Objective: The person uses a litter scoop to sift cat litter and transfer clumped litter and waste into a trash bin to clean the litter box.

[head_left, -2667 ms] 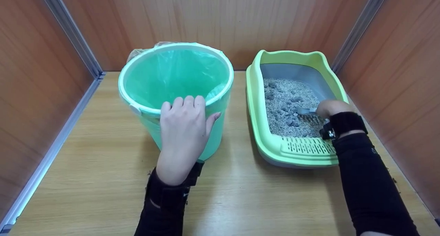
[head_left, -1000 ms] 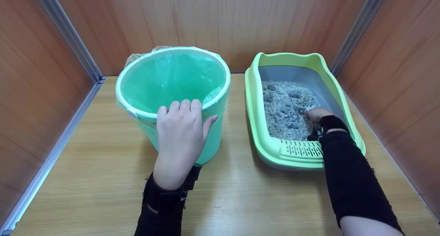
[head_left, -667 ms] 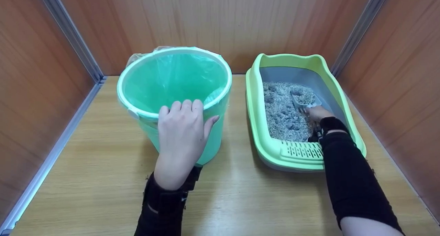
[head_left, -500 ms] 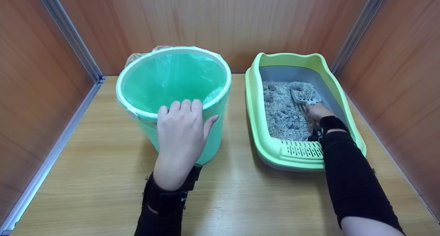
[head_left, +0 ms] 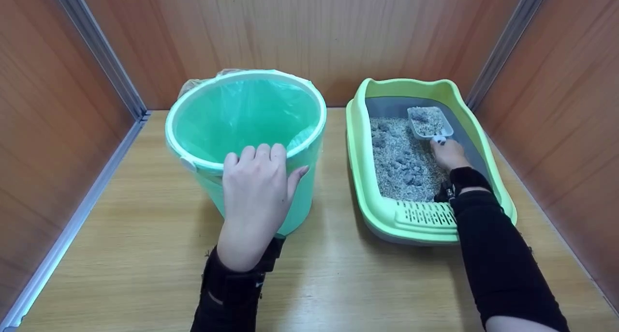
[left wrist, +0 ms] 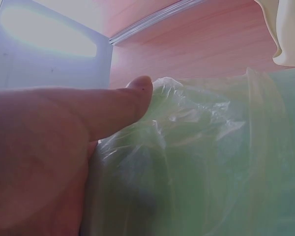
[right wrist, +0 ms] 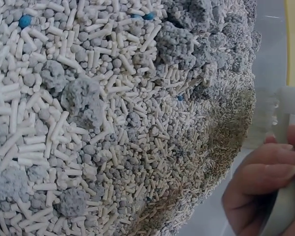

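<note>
My left hand (head_left: 256, 191) grips the near rim of a green trash bin (head_left: 301, 201), fingers hooked over the edge and thumb along the outside. A thin clear bag (left wrist: 187, 147) lines the bin and folds over its rim. In the litter box (head_left: 358, 167), my right hand (head_left: 449, 154) holds a litter scoop by its handle (head_left: 439, 139). Grey litter with clumps fills the scoop, which is level over the back right part of the box. Pale pellets and grey lumps of cat litter (right wrist: 113, 123) show in the right wrist view, where curled fingers (right wrist: 258, 177) wrap the handle.
Wooden panels (head_left: 300, 37) with metal edging stand at the back and both sides. The bin and the box stand apart on a wood-patterned floor (head_left: 329, 283). A slotted step (head_left: 425, 215) forms the box's front. Clumps lie at the litter's left and middle.
My right hand has moved the scoop leftward and back through the litter, then raised it with a heap of litter inside. My left hand has stayed on the bin's rim.
</note>
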Available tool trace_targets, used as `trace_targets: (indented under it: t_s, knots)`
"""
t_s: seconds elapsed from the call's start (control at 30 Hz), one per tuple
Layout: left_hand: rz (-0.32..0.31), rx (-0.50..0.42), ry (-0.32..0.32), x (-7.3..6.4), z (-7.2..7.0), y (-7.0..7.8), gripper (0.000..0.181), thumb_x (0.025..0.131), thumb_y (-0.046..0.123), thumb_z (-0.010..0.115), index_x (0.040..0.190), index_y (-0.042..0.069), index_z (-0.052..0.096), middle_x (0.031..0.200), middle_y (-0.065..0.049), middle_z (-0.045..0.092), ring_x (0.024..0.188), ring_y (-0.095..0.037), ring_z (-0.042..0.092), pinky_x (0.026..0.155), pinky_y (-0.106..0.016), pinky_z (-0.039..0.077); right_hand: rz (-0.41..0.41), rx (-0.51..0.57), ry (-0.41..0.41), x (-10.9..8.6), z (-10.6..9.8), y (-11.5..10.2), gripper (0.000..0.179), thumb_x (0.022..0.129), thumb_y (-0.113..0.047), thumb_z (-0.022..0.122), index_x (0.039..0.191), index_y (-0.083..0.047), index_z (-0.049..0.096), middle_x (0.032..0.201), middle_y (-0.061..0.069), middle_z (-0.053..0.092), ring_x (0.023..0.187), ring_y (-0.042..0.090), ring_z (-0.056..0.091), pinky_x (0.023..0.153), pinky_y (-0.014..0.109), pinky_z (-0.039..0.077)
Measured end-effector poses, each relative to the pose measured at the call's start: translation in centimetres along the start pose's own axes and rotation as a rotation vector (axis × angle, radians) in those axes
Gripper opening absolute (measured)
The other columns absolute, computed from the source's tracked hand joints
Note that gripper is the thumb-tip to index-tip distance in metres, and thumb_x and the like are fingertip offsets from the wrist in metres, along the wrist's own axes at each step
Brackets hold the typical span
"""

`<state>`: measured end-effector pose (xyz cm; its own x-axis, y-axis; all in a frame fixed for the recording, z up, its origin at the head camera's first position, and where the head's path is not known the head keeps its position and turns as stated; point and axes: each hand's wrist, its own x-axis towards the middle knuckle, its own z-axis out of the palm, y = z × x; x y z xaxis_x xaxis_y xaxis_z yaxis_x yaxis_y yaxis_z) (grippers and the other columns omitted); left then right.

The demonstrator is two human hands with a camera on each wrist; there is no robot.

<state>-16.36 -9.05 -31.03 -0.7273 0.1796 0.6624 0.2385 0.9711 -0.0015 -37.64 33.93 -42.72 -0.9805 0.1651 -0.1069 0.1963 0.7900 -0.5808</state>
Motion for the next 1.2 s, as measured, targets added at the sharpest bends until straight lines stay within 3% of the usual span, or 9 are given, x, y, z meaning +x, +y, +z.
trace_targets:
  t_s: [0.1,0.27,0.77,1.07,1.2]
  knots:
    - [-0.003,-0.003,-0.011,0.06,-0.06,-0.01,0.05,0.096,0.05,0.077,0.086,0.004,0.06,0.075,-0.011,0.06,0.073,-0.033,0.059,0.067,-0.043,0.042,-0.032,0.055,0.035,0.0,-0.08,-0.14,0.044,0.114,-0.038,0.035,0.097,0.0,0.046,0.098,0.021,0.047,0.089,0.035,0.049,0.081,0.045,0.041]
    - [-0.004,-0.009,-0.025,0.08,-0.1,0.04,0.05,0.096,0.051,0.076,0.089,0.004,0.062,0.077,-0.011,0.062,0.074,-0.034,0.06,0.067,-0.044,0.043,-0.079,0.085,0.097,0.02,-0.11,-0.23,0.041,0.114,-0.037,0.038,0.086,-0.007,0.04,0.081,0.009,0.041,0.073,0.026,0.045,0.072,0.04,0.038]
    - [-0.009,-0.009,-0.027,0.06,-0.1,0.01,0.05,0.096,0.051,0.077,0.09,0.004,0.062,0.078,-0.011,0.062,0.076,-0.034,0.06,0.068,-0.044,0.043,-0.138,0.097,0.213,-0.21,0.07,-0.55,0.04,0.112,-0.035,0.044,0.081,-0.01,0.039,0.076,0.006,0.041,0.077,0.032,0.046,0.073,0.04,0.037]
    - [0.001,0.004,0.001,-0.03,0.0,0.04,0.051,0.095,0.051,0.078,0.087,0.004,0.059,0.076,-0.011,0.06,0.073,-0.033,0.059,0.066,-0.043,0.042,-0.111,0.072,0.16,0.25,0.13,-0.26,0.041,0.113,-0.033,0.044,0.08,-0.01,0.04,0.069,0.001,0.04,0.064,0.022,0.044,0.066,0.037,0.038]
    - [-0.003,-0.006,-0.006,-0.03,0.0,0.05,0.05,0.096,0.051,0.077,0.087,0.004,0.06,0.077,-0.011,0.061,0.074,-0.034,0.059,0.067,-0.043,0.042,-0.098,0.065,0.148,0.23,0.19,-0.19,0.04,0.113,-0.036,0.044,0.084,-0.009,0.043,0.073,0.004,0.046,0.069,0.025,0.049,0.067,0.036,0.041]
